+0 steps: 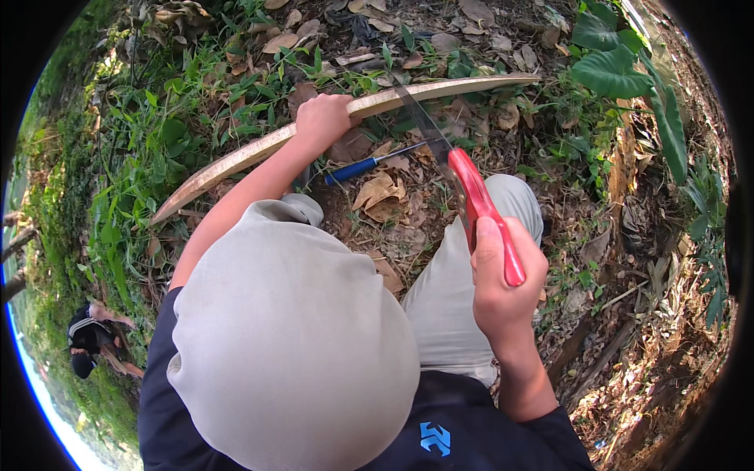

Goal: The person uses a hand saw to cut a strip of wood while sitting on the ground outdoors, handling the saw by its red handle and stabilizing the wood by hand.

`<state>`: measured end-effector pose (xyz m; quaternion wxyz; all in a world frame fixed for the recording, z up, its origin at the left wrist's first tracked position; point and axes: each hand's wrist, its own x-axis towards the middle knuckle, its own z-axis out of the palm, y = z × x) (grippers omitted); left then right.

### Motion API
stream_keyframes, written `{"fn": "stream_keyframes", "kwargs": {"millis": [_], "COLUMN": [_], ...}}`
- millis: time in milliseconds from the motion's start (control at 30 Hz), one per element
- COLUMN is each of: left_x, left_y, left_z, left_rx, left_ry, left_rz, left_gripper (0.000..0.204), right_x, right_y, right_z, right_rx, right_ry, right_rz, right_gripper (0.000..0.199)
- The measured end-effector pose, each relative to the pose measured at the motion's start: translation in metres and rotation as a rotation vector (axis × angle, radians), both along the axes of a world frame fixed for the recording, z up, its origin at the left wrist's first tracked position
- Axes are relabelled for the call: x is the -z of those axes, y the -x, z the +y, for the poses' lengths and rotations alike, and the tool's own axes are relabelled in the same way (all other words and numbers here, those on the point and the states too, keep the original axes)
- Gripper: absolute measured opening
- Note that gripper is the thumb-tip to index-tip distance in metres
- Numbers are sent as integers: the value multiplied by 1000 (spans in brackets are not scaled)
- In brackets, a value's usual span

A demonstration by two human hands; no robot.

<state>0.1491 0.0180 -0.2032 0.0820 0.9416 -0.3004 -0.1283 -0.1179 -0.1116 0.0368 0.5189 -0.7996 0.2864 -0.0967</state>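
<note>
My left hand (322,122) grips a long pale strip of split wood (236,159) that runs from the lower left up to the upper right above the ground. My right hand (503,279) is closed around the red handle of a hand saw (481,206). The saw's thin blade (420,118) reaches up and meets the strip to the right of my left hand. A blue-handled tool (357,169) lies on the dry leaves between my hands. My grey-trousered knees fill the lower middle.
Dry leaves and soil (393,204) cover the ground. Green weeds (157,133) grow at the left, broad-leaved plants (620,71) at the upper right. Dead sticks (605,353) lie at the lower right. Another person in dark clothes (90,337) crouches at the far left.
</note>
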Motion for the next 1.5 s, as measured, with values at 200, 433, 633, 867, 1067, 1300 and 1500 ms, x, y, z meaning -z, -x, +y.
{"fn": "stream_keyframes", "kwargs": {"millis": [200,433,633,867,1067,1300,1500], "left_x": [-2,0,-7,0,-2,-3,0], "left_y": [0,0,4,-4,-1,-9,-8], "left_z": [-1,6,-1,-1,6,-3,2], "left_rx": [25,-52,-3,15,12,27,3], "left_ry": [79,42,55,73,55,30,23], "left_rz": [-9,26,12,0,1,53,57], "left_gripper": [44,43,34,40,41,40,37], "right_x": [56,29,39,67,34,79,40], "right_y": [-21,-5,-3,-27,10,-34,21], "right_z": [-6,-7,2,-8,-1,-6,9], "right_rx": [23,-40,-46,-56,-82,-38,-10], "right_ry": [-54,-4,88,104,126,56,35], "right_rz": [-92,-73,-84,-140,-90,-147,-47], "right_gripper": [20,20,21,19,12,16,21]}}
